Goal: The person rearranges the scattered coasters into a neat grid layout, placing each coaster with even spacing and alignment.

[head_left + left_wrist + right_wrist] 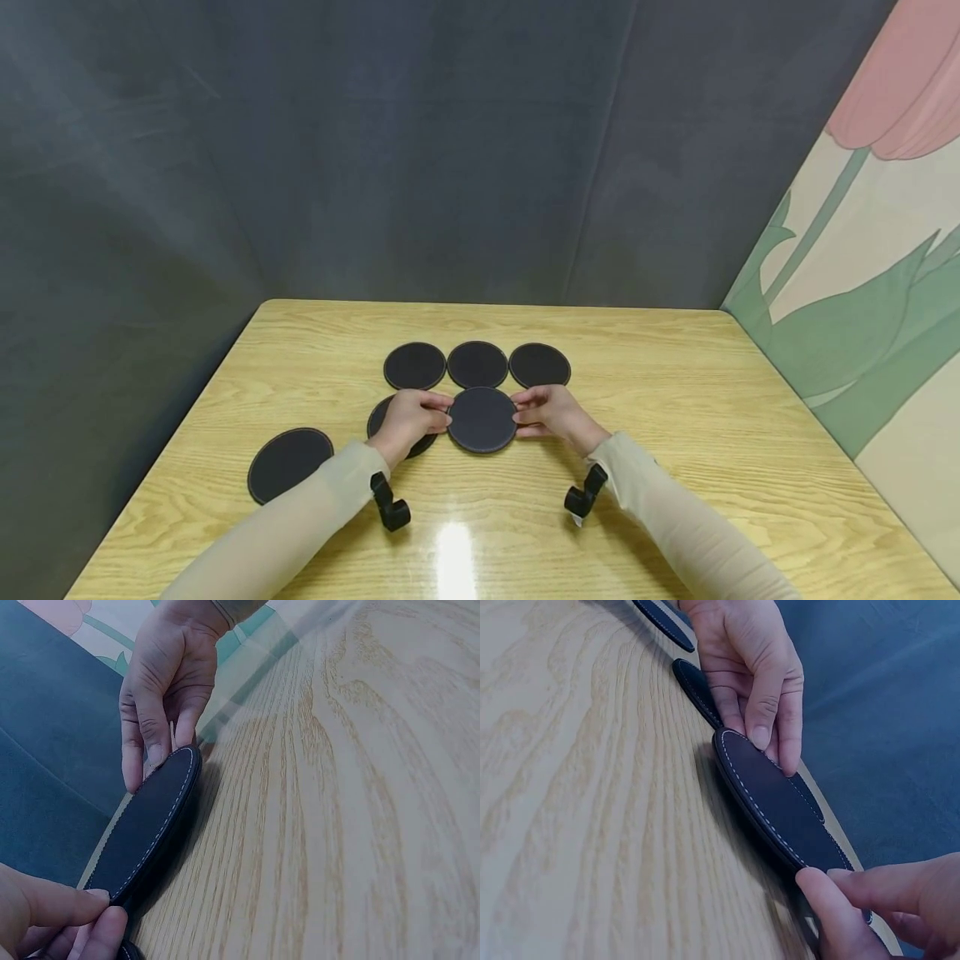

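Observation:
Between my two hands is a round black coaster with pale stitching round its rim. My left hand pinches its left edge with thumb and fingers, and my right hand pinches the right edge. In the right wrist view the held coaster is close over the wood, with a shadow under it. A second coaster lies on the table partly hidden beneath my left hand. Just beyond the held one, a back row has a left coaster, a middle coaster and a right coaster.
Another black coaster lies apart at the left, partly covered by my left sleeve. All rest on a light wooden table. A dark curtain hangs behind it, and a tulip-patterned panel stands along the right side.

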Action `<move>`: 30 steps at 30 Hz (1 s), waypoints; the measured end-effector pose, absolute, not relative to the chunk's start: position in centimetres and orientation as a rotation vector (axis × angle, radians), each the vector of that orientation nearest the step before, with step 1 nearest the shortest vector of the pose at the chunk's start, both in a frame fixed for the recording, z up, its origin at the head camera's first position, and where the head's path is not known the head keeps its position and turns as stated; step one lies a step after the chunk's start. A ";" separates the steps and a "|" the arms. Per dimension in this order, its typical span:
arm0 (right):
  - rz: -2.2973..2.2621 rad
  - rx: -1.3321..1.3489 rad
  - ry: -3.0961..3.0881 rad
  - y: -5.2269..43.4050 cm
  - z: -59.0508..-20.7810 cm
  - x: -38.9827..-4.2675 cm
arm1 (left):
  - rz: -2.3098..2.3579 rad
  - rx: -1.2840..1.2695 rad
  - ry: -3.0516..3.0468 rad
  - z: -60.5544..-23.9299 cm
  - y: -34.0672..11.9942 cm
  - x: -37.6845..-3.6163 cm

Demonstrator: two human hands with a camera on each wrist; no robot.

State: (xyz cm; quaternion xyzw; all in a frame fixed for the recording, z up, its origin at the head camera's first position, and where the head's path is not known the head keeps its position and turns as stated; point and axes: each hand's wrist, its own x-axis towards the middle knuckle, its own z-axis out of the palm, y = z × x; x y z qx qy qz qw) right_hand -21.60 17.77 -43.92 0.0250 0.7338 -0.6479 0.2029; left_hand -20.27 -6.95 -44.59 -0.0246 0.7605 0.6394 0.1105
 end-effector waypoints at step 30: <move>-1.653 0.038 2.187 17.1 -43.6 -21.5 | 1.799 -0.066 2.300 -44.3 -6.5 -20.6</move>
